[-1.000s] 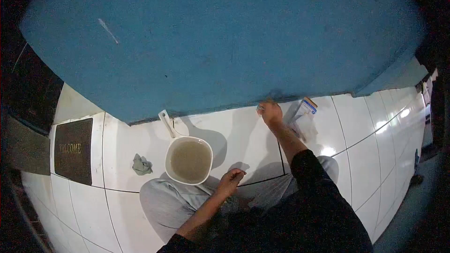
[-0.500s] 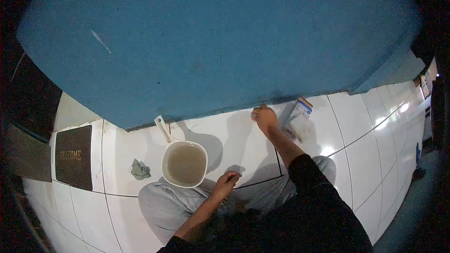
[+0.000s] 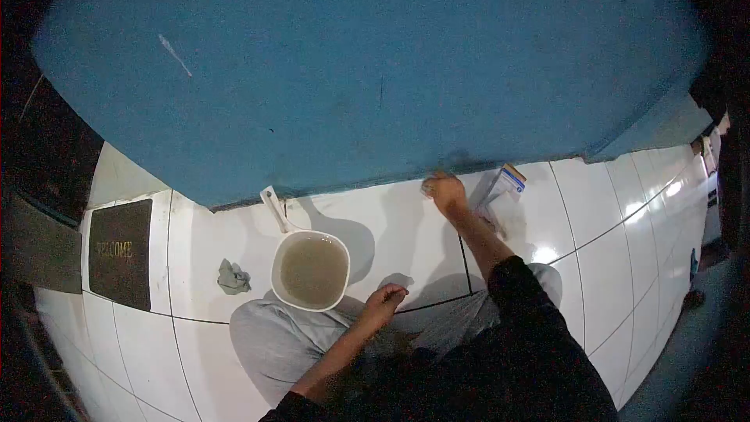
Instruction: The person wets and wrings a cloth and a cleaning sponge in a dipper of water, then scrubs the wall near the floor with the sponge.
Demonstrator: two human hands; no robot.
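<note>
At the foot of the blue wall (image 3: pixel 367 86), my right hand (image 3: pixel 444 192) presses down near the floor edge with its fingers curled together. Something small and pale may be under the fingertips, but I cannot make it out. My left hand (image 3: pixel 383 303) hovers above my lap, fingers bent inward; whatever they pinch, if anything, is hidden. Left of it stands a white dipper (image 3: pixel 275 266) holding cloudy, brownish water (image 3: pixel 312 270), its handle pointing to the wall. Right of my right hand lies a clear plastic packet with a blue, white and yellow label (image 3: pixel 512 179).
A crumpled grey-green cloth (image 3: pixel 233 277) lies on the white tiled floor (image 3: pixel 205 244) left of the dipper. Farther left is a dark doormat (image 3: pixel 120 254) lettered WELCOME. My crossed legs in grey trousers (image 3: pixel 269 344) sit close behind the dipper.
The view has shifted slightly. My right hand stays at the wall's base with only a small change in finger pose; my left hand, the dipper and the cloth keep their places.
</note>
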